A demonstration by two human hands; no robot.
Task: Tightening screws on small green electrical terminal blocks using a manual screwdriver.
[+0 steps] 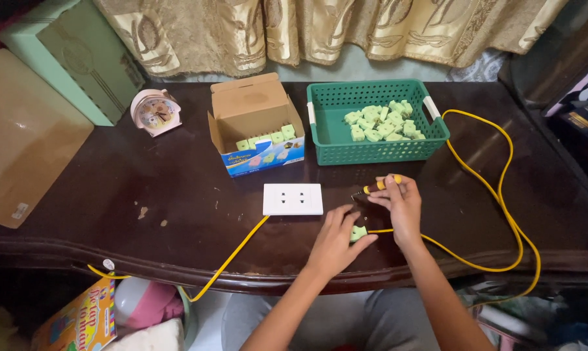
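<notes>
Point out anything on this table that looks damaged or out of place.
The dark tabletop is chipped, with pale flecks left of the white socket plate. The yellow cable loops loosely past the table's front edge. Nothing looks spilled.

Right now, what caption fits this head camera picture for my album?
Left hand steadies a green plug on a yellow cable; right hand holds a small screwdriver.

Green plug (358, 233) mostly covered by left hand (336, 242) fingers; prongs and wiring not discernible. Screwdriver (380, 186) tip too small and dark against the table (177, 214) to make out, shaft partly behind right hand (398, 205). Yellow cable (502, 214) drops below the table edge at both ends; green pieces in cardboard box (255, 120) half hidden by its front wall; clock (155, 112) dial too small to read.
</notes>
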